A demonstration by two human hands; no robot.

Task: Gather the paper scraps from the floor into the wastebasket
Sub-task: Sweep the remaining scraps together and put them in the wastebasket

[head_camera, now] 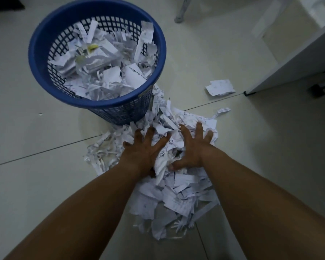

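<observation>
The paper scraps [176,188] lie heaped on the tiled floor [45,184] in the lower middle of the frame, the pile running from the foot of the blue wastebasket [98,104] down toward the bottom edge. The wastebasket stands in the upper left, already well filled with torn paper. A separate small bunch of scraps [220,87] sits apart at the right, near the corner of a white cabinet [289,59].

Both hands are spread flat on top of the heap, fingers splayed and nothing pinched yet: the left hand [145,149] at centre, the right hand [192,147] just beside it, a narrow strip of paper showing between them.

These strips and torn sheets look light, limp and loose, so they should compress easily but shed pieces from any grip that is open at the sides. The sensible hold is from the two flanks of the pile, palms sliding under the edges and pressing inward to trap a wad between them. The dim light makes it hard to tell whether staples or stiffer cards hide in the heap. Thin slivers at the left fringe will probably need sweeping together against the smooth tile.
</observation>
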